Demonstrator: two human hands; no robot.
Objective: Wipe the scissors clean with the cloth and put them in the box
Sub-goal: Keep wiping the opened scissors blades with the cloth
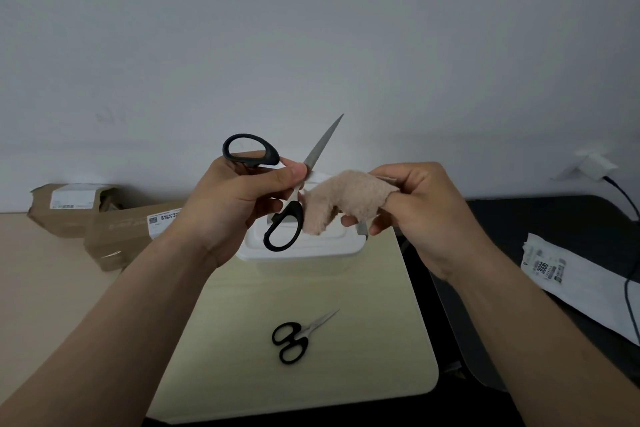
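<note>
My left hand (242, 198) grips a large pair of black-handled scissors (320, 146) near the pivot, held up above the table with the blades spread apart. One blade points up and to the right. A beige cloth (346, 199) covers the other blade, and my right hand (426, 208) pinches the cloth around it. Beneath the hands stands a white box (301, 258) on the pale table (363, 340). A smaller pair of black-handled scissors (294, 340) lies shut on the table in front of the box.
Two brown cardboard parcels (104, 222) lie at the back left. To the right is a dark surface (571, 218) with a white mailer bag (571, 284) and a black cable (627, 288). A grey wall stands behind.
</note>
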